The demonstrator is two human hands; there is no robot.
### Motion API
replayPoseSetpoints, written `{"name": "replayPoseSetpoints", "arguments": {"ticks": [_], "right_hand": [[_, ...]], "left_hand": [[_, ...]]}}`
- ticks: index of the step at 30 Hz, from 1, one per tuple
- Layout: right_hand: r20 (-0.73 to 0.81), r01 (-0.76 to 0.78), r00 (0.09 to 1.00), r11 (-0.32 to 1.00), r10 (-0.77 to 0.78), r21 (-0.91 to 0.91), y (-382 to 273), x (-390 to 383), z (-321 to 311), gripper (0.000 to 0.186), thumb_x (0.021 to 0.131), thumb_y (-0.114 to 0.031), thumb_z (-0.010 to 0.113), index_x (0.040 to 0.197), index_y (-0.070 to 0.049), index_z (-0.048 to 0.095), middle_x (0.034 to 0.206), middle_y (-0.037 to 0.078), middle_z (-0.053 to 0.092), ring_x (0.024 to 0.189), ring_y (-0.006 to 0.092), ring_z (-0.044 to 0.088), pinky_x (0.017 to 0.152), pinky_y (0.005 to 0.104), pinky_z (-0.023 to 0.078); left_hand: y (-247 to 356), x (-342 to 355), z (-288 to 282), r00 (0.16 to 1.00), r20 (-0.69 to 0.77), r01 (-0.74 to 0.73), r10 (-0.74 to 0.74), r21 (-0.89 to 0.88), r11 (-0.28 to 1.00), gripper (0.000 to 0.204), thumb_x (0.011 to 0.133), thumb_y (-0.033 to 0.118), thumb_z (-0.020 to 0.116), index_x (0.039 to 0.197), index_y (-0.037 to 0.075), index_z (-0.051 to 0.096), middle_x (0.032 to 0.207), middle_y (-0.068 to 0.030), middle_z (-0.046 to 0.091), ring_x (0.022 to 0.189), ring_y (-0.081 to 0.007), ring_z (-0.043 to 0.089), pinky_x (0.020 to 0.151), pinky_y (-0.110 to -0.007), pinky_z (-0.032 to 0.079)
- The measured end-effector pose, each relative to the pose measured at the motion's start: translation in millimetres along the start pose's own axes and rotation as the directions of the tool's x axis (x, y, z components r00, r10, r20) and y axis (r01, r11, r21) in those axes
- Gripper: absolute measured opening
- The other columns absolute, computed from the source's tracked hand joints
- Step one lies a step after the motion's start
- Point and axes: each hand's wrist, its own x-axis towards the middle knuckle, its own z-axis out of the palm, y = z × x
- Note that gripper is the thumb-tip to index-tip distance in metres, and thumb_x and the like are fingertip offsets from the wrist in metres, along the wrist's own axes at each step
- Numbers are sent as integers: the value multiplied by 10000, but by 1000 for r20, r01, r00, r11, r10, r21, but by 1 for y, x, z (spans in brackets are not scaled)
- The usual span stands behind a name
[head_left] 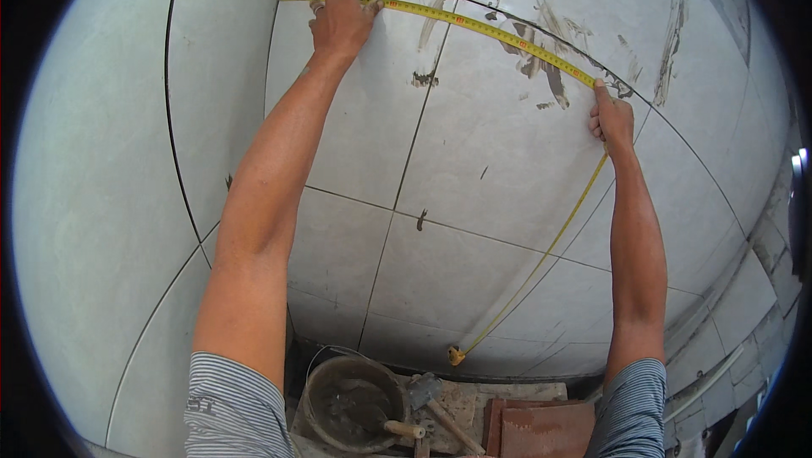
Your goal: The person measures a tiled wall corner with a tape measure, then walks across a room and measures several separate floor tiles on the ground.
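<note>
A yellow tape measure [493, 29] stretches across the grey wall tiles [499, 153] near their upper edge. My left hand [342, 25] presses the tape at the upper left with its fingers spread. On the right, my right hand [613, 111] is closed, with the thumb on the tape and the other fingers curled. From there the strip runs down to the tape case [457, 356], which hangs low near the wall's foot. Dark mortar smears mark the tiles around the upper tape.
At the bottom stand a bucket of grey mortar [338, 390] with a wooden-handled tool [404, 428] in it, a mallet [444, 411] and red-brown tiles or boards [545, 428]. A tiled side wall [101, 162] is on the left. Broken pale pieces [740, 306] lie at the right.
</note>
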Motion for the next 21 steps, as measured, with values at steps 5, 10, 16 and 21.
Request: {"name": "replayPoseSetpoints", "arguments": {"ticks": [5,10,16,21], "right_hand": [[2,-14,1000,1000,14,-27,0,-2,-3,589,808,-545,552,647,20,590,536,93,552,438,167,517,443,293,402],[-12,-12,1000,1000,12,-23,-1,-3,-2,586,807,-545,552,643,16,588,530,88,546,438,166,513,441,291,395],[-6,-18,1000,1000,18,-1,-4,-5,2,575,808,-535,561,643,15,586,520,83,534,430,162,503,437,289,388],[-11,25,1000,1000,-25,-14,6,0,0,576,810,-544,572,640,7,572,499,76,512,405,151,479,407,276,360]], "left_hand": [[16,-1,-17,993,110,56,-51,-42,998,495,815,400,632,1207,124,506,1240,-153,421,1109,-425,466,805,-485,492],[11,1,-11,999,-7,45,-45,-21,999,471,768,471,657,1066,119,563,1105,-135,507,991,-358,550,807,-449,477],[8,8,-17,996,53,69,-66,-44,997,468,752,440,684,1066,109,578,1109,-155,497,987,-376,541,777,-452,494],[19,1,-27,991,64,127,-121,-107,986,479,752,386,703,1110,99,565,1140,-189,476,1089,-442,468,814,-487,482]]}}
